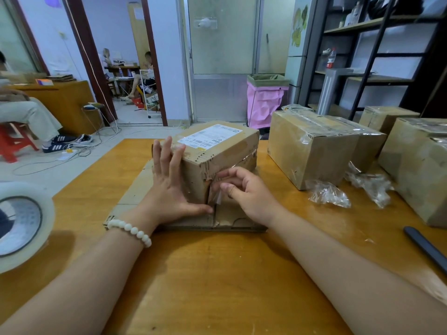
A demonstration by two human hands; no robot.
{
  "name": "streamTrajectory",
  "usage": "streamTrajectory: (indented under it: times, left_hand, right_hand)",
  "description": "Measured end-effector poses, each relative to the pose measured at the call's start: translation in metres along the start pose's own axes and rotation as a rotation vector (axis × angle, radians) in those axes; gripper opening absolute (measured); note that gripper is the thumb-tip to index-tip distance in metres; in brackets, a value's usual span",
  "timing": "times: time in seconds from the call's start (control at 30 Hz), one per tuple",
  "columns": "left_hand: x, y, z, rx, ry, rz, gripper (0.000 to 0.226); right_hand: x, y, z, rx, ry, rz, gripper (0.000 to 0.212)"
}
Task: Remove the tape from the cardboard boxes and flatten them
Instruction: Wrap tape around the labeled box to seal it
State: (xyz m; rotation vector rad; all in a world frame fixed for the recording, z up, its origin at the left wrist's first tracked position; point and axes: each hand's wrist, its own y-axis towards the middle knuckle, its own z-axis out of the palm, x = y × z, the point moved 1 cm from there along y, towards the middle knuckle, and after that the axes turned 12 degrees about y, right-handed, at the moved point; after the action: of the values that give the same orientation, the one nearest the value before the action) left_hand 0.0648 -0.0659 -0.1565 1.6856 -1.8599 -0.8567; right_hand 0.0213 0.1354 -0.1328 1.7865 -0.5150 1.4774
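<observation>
A brown cardboard box with a white shipping label stands on a flattened sheet of cardboard in the middle of the wooden table. My left hand, fingers straight, presses flat against the box's near left side. My right hand pinches a strip of clear tape that is partly peeled from the box's near seam. Three more taped boxes stand at the right: a large one, a small one behind and one at the edge.
Crumpled clear tape and another wad lie by the right boxes. A tape roll sits at the left edge and a dark tool at the right. People sit at the far left and through the doorway.
</observation>
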Motion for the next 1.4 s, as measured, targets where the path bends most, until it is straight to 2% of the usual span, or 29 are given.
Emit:
streamTrajectory:
  times: [0.1,0.37,0.53,0.73,0.8,0.87,0.97,1.13,1.2,1.3,1.4]
  left_hand:
    - [-0.002,-0.001,0.004,-0.004,0.051,0.0,0.125]
    - [-0.006,0.003,0.006,-0.067,0.02,0.008,0.106]
    - [-0.008,0.004,0.005,-0.079,0.013,0.014,0.101]
    - [-0.003,0.003,0.004,-0.067,-0.005,0.0,0.098]
    - [-0.003,0.004,0.004,-0.065,-0.006,-0.002,0.098]
    - [-0.004,0.004,0.004,-0.069,-0.007,0.0,0.097]
    - [-0.002,0.004,0.005,-0.075,-0.008,-0.002,0.096]
    - [-0.001,0.004,0.005,-0.079,0.007,0.0,0.096]
    - [-0.001,0.004,0.005,-0.085,0.012,0.0,0.095]
    - [-0.002,0.005,0.005,-0.09,0.008,0.004,0.094]
    - [-0.003,0.005,0.005,-0.111,0.015,0.013,0.094]
  right_hand:
    - [0.001,0.001,-0.002,0.003,-0.018,-0.015,0.014]
    - [0.0,0.0,-0.002,0.035,-0.161,-0.06,0.019]
    - [0.0,0.001,-0.003,0.049,-0.208,-0.061,0.022]
    - [0.014,0.003,-0.026,-0.129,-0.116,-0.09,0.021]
    - [0.015,0.003,-0.03,-0.15,-0.094,-0.073,0.027]
    - [0.015,0.001,-0.024,-0.101,-0.08,-0.053,0.039]
    - [0.015,-0.002,-0.014,-0.007,-0.102,-0.074,0.039]
    - [0.011,-0.003,-0.008,-0.025,-0.153,-0.114,0.011]
    - [0.011,-0.002,-0.009,-0.03,-0.16,-0.1,0.019]
    - [0.009,0.0,-0.011,0.023,-0.17,-0.028,0.047]
    - [0.005,0.001,-0.009,-0.007,-0.188,-0.073,0.031]
